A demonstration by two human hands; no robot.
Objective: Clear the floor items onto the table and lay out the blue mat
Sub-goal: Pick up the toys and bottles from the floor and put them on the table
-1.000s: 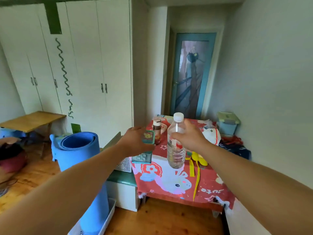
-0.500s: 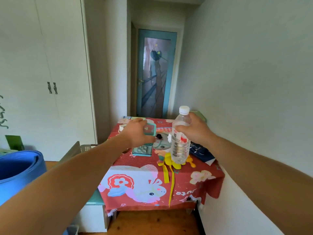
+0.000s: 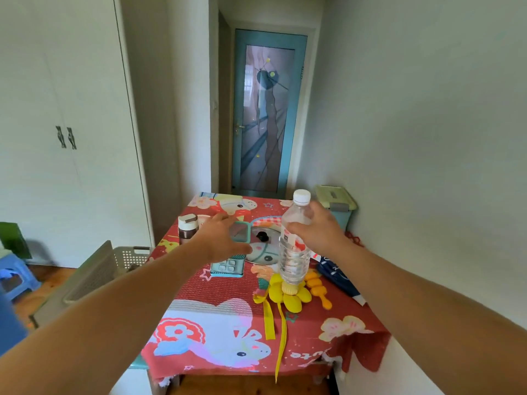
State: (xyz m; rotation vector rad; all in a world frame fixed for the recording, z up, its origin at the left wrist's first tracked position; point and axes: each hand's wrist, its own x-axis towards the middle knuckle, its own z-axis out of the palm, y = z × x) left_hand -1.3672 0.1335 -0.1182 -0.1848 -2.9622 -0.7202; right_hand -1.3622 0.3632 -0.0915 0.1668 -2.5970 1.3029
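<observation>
My left hand point(image 3: 224, 238) grips a teal toy with buttons point(image 3: 228, 266) over the middle of the table point(image 3: 216, 303), which is covered by a red cartoon cloth. My right hand point(image 3: 320, 232) holds a clear water bottle point(image 3: 293, 252) with a white cap, upright, its base just above a yellow toy point(image 3: 288, 297); I cannot tell whether it touches. Only a sliver of the rolled blue mat point(image 3: 8, 323) shows at the left edge.
On the table lie a brown bottle with a white lid point(image 3: 187, 229), a glass pot lid point(image 3: 263, 249), an orange toy point(image 3: 318, 285) and a dark blue packet point(image 3: 338, 279). A green-lidded box point(image 3: 336, 199) stands behind, a grey basket point(image 3: 97, 275) and blue stool point(image 3: 14, 276) left.
I have come closer to the table and turned right, so the blue mat slid almost out of view. Both hands moved over the tabletop with the teal toy and the bottle.
</observation>
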